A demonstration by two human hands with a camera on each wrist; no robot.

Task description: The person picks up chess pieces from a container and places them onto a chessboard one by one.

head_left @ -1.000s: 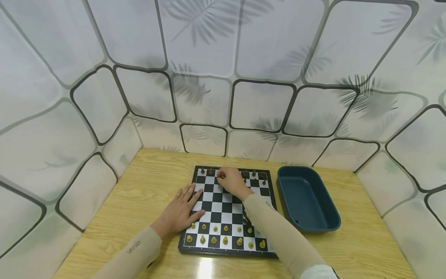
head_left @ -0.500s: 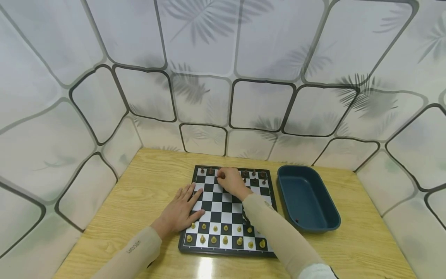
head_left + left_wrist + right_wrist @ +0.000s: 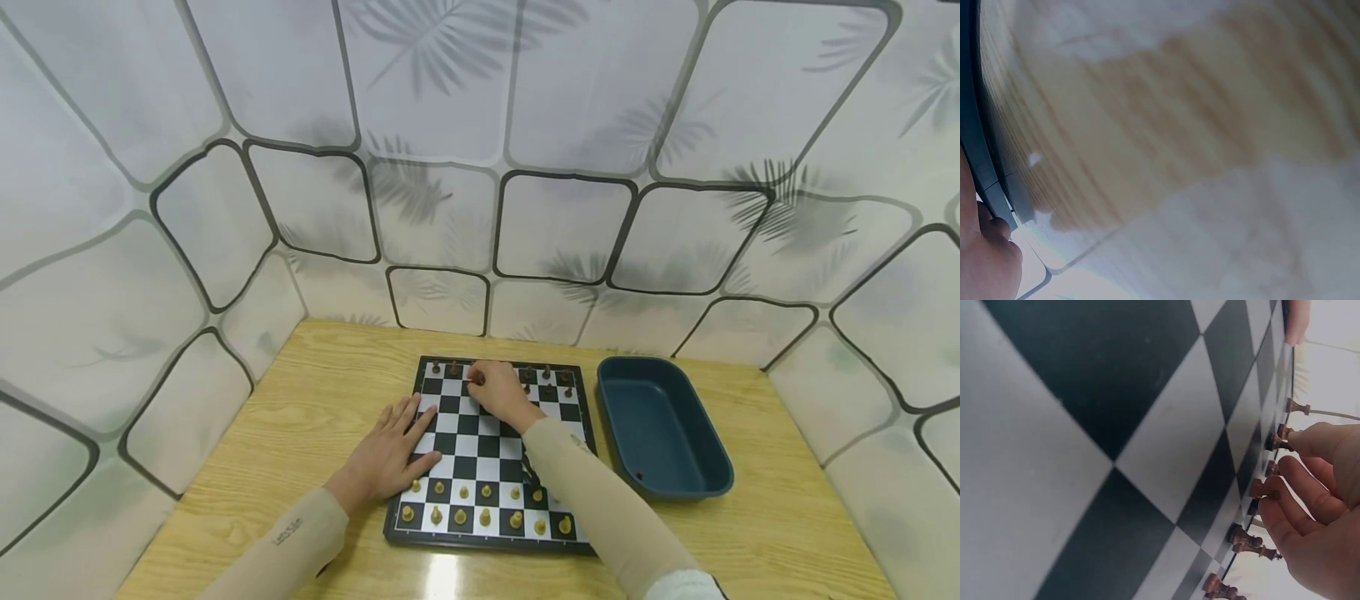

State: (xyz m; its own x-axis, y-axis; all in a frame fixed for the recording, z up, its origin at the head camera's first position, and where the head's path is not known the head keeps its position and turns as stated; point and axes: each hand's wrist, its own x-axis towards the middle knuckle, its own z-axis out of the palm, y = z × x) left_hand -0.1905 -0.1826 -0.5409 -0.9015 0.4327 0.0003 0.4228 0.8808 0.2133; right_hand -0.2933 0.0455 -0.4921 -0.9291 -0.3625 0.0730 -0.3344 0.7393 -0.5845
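A black-and-white chessboard (image 3: 467, 446) lies on the wooden table. At its far side my right hand (image 3: 504, 390) is among the brown chess pieces, its thumb and fingertips pinching a small brown chess piece (image 3: 1280, 443). Much of that piece is covered by the fingers. More brown pieces (image 3: 1250, 542) stand close by on the far rows. My left hand (image 3: 390, 450) rests with fingers spread on the board's left edge. Yellow chess pieces (image 3: 485, 517) stand in two rows on the near side, partly hidden by my right sleeve.
To the right of the board stands a dark blue plastic bin (image 3: 660, 408) with a small dark reddish thing (image 3: 639, 475) in it. Patterned curtain-like walls (image 3: 442, 242) rise behind the table and at its sides. Wooden table (image 3: 300, 400) surface borders the board.
Both hands keep their places. Only slight finger motion shows at the right hand, where a bit of reddish-brown is now more visible at the fingertips.
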